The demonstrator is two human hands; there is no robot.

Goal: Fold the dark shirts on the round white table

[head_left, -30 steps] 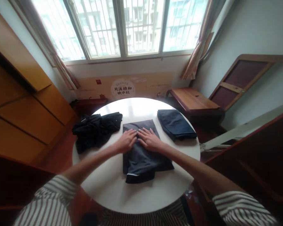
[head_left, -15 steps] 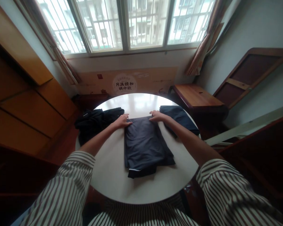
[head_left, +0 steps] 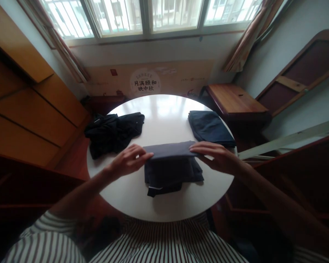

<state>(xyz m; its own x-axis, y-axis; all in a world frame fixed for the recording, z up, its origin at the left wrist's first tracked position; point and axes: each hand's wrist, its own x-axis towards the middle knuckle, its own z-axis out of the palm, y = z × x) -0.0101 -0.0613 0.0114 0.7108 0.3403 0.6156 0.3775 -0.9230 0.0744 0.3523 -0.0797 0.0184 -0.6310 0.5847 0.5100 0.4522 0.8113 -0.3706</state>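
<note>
A dark grey garment [head_left: 171,166] lies in the middle of a round white table [head_left: 159,204]. Its far edge is lifted and folded back toward me. My left hand [head_left: 127,160] pinches the left corner of that raised edge. My right hand [head_left: 218,157] pinches the right corner. Both hands hover just above the lower layers of the cloth.
A crumpled black garment [head_left: 112,131] lies at the table's left. A folded navy garment [head_left: 210,127] sits at the right. Beyond are a low wooden stool [head_left: 234,102], wooden cabinets [head_left: 30,120] on the left, a leaning wooden frame [head_left: 304,69] and a window [head_left: 150,14].
My hands went from pressing the garment's middle to its far corners, then lifted that far edge and drew it back toward me. The view tilted downward.
</note>
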